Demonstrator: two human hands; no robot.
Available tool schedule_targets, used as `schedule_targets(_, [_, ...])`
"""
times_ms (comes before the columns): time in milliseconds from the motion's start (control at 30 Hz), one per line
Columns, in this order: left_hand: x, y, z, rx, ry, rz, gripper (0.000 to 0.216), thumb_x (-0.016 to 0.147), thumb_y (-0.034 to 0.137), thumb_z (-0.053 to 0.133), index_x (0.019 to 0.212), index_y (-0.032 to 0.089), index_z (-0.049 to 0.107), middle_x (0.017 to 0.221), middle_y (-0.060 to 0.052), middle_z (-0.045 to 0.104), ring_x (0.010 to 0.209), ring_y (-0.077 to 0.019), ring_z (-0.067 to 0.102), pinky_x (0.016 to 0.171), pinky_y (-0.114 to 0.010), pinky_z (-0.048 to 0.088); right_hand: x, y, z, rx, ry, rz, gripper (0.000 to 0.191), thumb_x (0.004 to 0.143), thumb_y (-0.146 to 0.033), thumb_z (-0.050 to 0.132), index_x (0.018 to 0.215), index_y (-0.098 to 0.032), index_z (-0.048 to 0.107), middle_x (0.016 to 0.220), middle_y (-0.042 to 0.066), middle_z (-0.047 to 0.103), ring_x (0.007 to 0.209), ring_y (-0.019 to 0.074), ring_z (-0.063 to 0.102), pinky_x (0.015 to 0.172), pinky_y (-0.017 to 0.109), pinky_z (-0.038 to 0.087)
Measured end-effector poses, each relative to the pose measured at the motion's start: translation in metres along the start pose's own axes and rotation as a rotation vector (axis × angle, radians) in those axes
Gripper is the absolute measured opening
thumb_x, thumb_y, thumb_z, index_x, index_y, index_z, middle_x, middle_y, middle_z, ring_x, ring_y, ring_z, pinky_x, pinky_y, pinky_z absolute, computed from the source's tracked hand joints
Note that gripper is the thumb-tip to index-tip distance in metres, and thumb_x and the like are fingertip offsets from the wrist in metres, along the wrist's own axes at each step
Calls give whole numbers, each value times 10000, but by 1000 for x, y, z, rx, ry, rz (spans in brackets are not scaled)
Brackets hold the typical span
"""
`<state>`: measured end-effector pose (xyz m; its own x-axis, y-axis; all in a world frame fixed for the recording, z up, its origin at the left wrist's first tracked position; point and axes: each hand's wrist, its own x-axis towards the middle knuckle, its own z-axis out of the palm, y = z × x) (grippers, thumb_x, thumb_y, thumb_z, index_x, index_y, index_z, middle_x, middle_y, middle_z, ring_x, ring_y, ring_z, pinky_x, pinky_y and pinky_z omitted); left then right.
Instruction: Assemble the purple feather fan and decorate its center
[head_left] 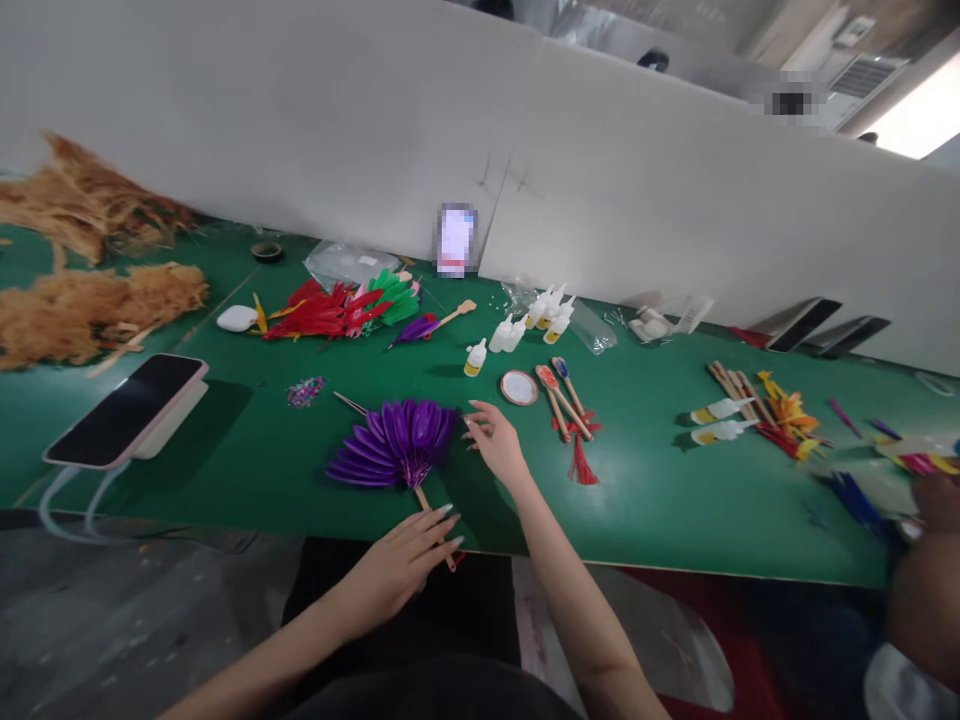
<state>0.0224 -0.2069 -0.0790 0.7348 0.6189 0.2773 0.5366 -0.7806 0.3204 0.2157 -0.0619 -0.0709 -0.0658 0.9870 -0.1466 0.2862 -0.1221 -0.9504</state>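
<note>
A purple feather fan (394, 440) with a wooden handle lies spread near the table's front edge. My left hand (409, 555) lies across its handle, fingers long and close together over the wood; the thumb is hidden. At the fan's right edge is my right hand (493, 440), fingers bent and apart, with nothing visible between them. Tweezers (349, 403) rest behind the feathers, beside a small heap of coloured sequins (306, 391). A glue bottle (475, 358) stands beyond the fan, and a round white dish (519, 387) sits to the right of it.
Red feathers (322, 310) and green feathers (394, 297) lie at the back. Brown fibre (97, 305) and a phone on a stand (127, 410) occupy the left. Several glue bottles (551, 310) stand behind; tasselled wooden sticks (564, 400) lie right. Another person's arm (930, 570) is far right.
</note>
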Motion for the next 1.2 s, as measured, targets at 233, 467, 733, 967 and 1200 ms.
schedule_targets(233, [3, 0, -9, -80, 137, -46, 364, 863, 39, 443, 1189, 165, 544, 1069, -100, 621, 1145, -212, 529, 978, -371, 470, -22, -2, -19, 67, -67, 167, 339, 797, -385, 570, 1036, -145, 549, 783, 41, 696, 493, 74, 598, 455, 183, 496])
schedule_targets(467, [31, 11, 6, -137, 189, -7, 225, 849, 35, 453, 902, 184, 612, 879, -60, 582, 940, -187, 535, 879, -343, 473, -94, -6, -34, 16, -310, 246, 188, 800, -311, 581, 851, -138, 632, 653, 16, 662, 483, 93, 596, 486, 203, 480])
schedule_targets(733, [39, 20, 10, -293, 111, 142, 149, 881, 84, 458, 942, 159, 572, 955, -67, 618, 1014, -175, 530, 1054, -366, 401, -171, 4, -49, -124, -527, 263, 353, 684, -122, 655, 1032, -170, 613, 997, 47, 647, 680, 106, 603, 616, 220, 474])
schedule_targets(967, [54, 17, -20, -462, 111, 160, 147, 896, 83, 449, 968, 183, 530, 925, -43, 620, 1116, -160, 527, 1099, -395, 374, -196, 20, -21, 61, -541, 234, 222, 808, -304, 623, 961, -149, 664, 993, 65, 666, 808, 158, 631, 743, 265, 491])
schedule_targets(1200, [63, 1, -23, -454, -21, 185, 155, 885, 74, 447, 938, 173, 553, 948, -61, 621, 1192, -189, 498, 1116, -446, 347, -197, 13, -28, -126, -623, 224, 356, 929, -387, 438, 884, -134, 683, 834, 70, 715, 725, 164, 643, 660, 239, 453])
